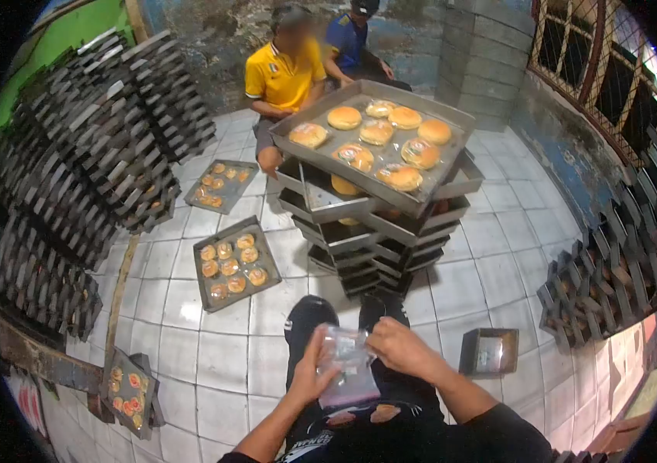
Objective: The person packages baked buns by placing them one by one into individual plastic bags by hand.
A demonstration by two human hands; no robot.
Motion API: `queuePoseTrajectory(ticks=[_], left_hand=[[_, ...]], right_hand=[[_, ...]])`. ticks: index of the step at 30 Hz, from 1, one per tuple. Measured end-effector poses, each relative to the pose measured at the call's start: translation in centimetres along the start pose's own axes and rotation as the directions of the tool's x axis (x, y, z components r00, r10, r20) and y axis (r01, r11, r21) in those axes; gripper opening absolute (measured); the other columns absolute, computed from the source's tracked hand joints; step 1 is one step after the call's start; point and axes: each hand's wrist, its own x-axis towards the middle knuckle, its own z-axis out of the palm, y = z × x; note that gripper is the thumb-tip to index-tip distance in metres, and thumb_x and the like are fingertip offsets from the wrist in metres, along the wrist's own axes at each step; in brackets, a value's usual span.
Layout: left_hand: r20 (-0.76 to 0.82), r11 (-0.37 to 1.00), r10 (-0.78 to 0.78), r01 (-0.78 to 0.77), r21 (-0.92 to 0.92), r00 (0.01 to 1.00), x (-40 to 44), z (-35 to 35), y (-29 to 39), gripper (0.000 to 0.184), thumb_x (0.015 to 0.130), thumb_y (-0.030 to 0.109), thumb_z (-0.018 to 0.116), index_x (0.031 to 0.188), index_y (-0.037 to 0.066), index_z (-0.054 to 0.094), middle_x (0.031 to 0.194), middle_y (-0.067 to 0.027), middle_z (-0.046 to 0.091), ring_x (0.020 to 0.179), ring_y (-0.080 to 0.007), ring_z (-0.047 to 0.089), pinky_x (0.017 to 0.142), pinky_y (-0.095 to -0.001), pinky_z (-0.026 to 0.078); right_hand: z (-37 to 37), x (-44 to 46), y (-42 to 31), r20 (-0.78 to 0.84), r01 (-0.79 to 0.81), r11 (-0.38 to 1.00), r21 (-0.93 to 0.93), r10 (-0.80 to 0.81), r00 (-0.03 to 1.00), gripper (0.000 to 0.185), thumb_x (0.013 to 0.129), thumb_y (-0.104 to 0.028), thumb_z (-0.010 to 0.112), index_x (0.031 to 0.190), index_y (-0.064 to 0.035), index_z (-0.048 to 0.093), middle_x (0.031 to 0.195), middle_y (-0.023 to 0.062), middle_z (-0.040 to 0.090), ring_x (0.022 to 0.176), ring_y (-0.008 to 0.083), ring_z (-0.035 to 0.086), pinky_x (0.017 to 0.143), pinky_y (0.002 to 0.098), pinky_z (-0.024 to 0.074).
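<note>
A clear plastic bag (346, 363), or a thin stack of such bags, lies over my lap between my hands. My left hand (311, 372) is closed on its left side, thumb over the front. At the upper right corner, the curled fingers of my right hand (399, 347) pinch the plastic; the fingertips are partly hidden. Just beyond my feet rises a stack of metal trays (344, 224), turned at differing angles. Its top tray (328, 171) holds several round buns (344, 117), some bare and some in clear printed wrap.
On the tiled floor to the left lie a near tray of wrapped buns (230, 307) and a farther one (228, 207). A small metal box (490, 352) stands at right. Tall tray stacks (66, 154) line the left side, more (629, 255) the right. Two people (286, 81) sit beyond.
</note>
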Motion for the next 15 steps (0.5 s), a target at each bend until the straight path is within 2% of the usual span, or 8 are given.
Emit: queuePoseTrajectory(ticks=[1, 3, 4, 5, 6, 8, 12, 15], left_hand=[[-0.080, 0.983, -0.093, 0.079, -0.168, 0.992, 0.2, 0.4, 0.4, 0.025, 0.093, 0.012, 0.074, 0.110, -0.006, 0.074, 0.131, -0.0221, 0.066, 0.118, -0.0218, 0.066, 0.097, -0.0330, 0.053], [0.455, 0.836, -0.415, 0.528, -0.150, 0.787, 1.1, -1.7, -1.1, 0.020, 0.096, 0.013, 0.072, 0.107, -0.004, 0.074, 0.102, -0.0113, 0.075, 0.087, -0.0155, 0.071, 0.078, -0.0274, 0.056], [0.396, 0.881, -0.374, 0.455, -0.133, 0.839, 1.3, -1.3, -1.9, 0.016, 0.097, 0.014, 0.071, 0.102, -0.002, 0.073, 0.080, -0.0021, 0.072, 0.072, -0.0102, 0.066, 0.066, -0.0251, 0.054], [0.389, 0.875, -0.378, 0.462, -0.148, 0.840, 1.1, -1.1, -2.5, 0.016, 0.097, 0.014, 0.071, 0.102, -0.002, 0.073, 0.080, -0.0021, 0.072, 0.072, -0.0102, 0.066, 0.066, -0.0251, 0.054], [0.308, 0.820, -0.453, 0.527, -0.223, 0.836, 1.6, -1.2, -0.8, 0.018, 0.099, 0.015, 0.069, 0.099, -0.003, 0.071, 0.084, -0.0053, 0.072, 0.072, -0.0130, 0.066, 0.067, -0.0271, 0.055], [0.175, 0.726, -0.521, 0.542, -0.423, 0.835, 1.8, -1.4, -2.1, 0.022, 0.103, 0.017, 0.063, 0.102, -0.004, 0.069, 0.094, -0.0106, 0.073, 0.080, -0.0173, 0.069, 0.072, -0.0300, 0.057], [0.131, 0.575, -0.530, 0.469, -0.670, 0.838, 2.7, -2.8, -2.5, 0.021, 0.105, 0.016, 0.059, 0.109, -0.003, 0.066, 0.096, -0.0119, 0.072, 0.087, -0.0205, 0.072, 0.077, -0.0323, 0.059], [0.134, 0.617, -0.549, 0.508, -0.600, 0.825, 2.5, -2.3, -5.9, 0.021, 0.106, 0.017, 0.057, 0.111, -0.002, 0.065, 0.098, -0.0128, 0.072, 0.086, -0.0202, 0.072, 0.078, -0.0323, 0.059]], right_hand=[[-1.0, -0.6, -0.1, 0.011, -0.015, 1.000, 0.006, 0.015, 1.000, 0.027, 0.086, -0.014, 0.073, 0.110, -0.0019, 0.070, 0.104, 0.0146, 0.067, 0.114, 0.0329, 0.061, 0.111, 0.0486, 0.0422], [-3.3, -1.2, -0.3, -0.125, 0.019, 0.882, 0.470, 0.045, 0.991, 0.028, 0.090, -0.012, 0.069, 0.116, -0.0005, 0.069, 0.102, 0.0153, 0.070, 0.109, 0.0293, 0.065, 0.104, 0.0380, 0.0479], [-4.1, -1.1, -0.6, 0.213, -0.337, 0.497, 0.799, 0.290, 0.933, 0.042, 0.093, -0.021, 0.071, 0.129, -0.0012, 0.065, 0.120, 0.0224, 0.067, 0.121, 0.0365, 0.060, 0.108, 0.0447, 0.0443], [-2.4, -1.0, 0.4, 0.227, -0.349, 0.504, 0.790, 0.288, 0.930, 0.042, 0.093, -0.021, 0.071, 0.129, -0.0012, 0.065, 0.120, 0.0224, 0.067, 0.121, 0.0365, 0.060, 0.108, 0.0447, 0.0443], [0.9, -1.0, 2.0, 0.044, -0.347, 0.815, 0.465, 0.370, 0.928, 0.051, 0.092, -0.028, 0.073, 0.134, -0.0024, 0.061, 0.129, 0.0250, 0.063, 0.128, 0.0398, 0.055, 0.112, 0.0473, 0.0409], [2.8, -2.0, 2.8, -0.040, -0.238, 0.817, -0.526, 0.256, 0.966, 0.072, 0.089, -0.047, 0.075, 0.144, -0.0052, 0.055, 0.148, 0.0259, 0.052, 0.144, 0.0477, 0.040, 0.122, 0.0515, 0.0294], [-5.3, -0.6, 2.1, -0.003, 0.101, 0.989, 0.106, -0.101, 0.995, 0.068, 0.085, -0.033, 0.082, 0.142, -0.0056, 0.058, 0.151, 0.0184, 0.053, 0.146, 0.0392, 0.042, 0.122, 0.0497, 0.0299], [-17.5, 2.6, 2.4, -0.346, 0.162, 0.986, 0.028, -0.143, 0.927, 0.055, 0.084, -0.010, 0.080, 0.136, -0.0046, 0.062, 0.141, 0.0147, 0.063, 0.134, 0.0307, 0.057, 0.116, 0.0448, 0.0403]])
